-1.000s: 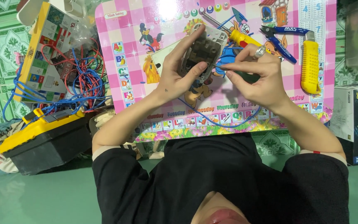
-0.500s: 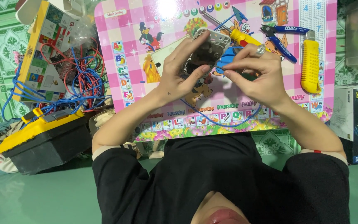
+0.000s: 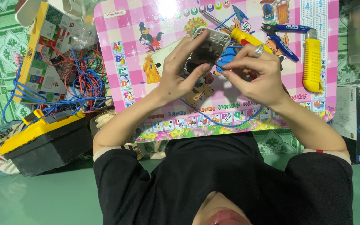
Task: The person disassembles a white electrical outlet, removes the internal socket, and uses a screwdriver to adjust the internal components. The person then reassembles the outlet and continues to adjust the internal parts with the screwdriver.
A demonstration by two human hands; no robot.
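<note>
Head view: we find left hand (image 3: pixel 180 75) grasping the switch module (image 3: pixel 207 52); right hand (image 3: pixel 257 75) pinching its blue wire (image 3: pixel 221 66).

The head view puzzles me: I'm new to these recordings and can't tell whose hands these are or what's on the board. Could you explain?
The camera sits on the person's head and looks down, so both hands are their own. The left hand holds a small grey switch module; the right hand, wearing a ring, pinches at its edge, where a blue wire loops away. They work over a pink picture board. On it lie a yellow screwdriver, blue cutters and a yellow knife. Left of the board sit tangled wires and a yellow-lidded toolbox.
</note>
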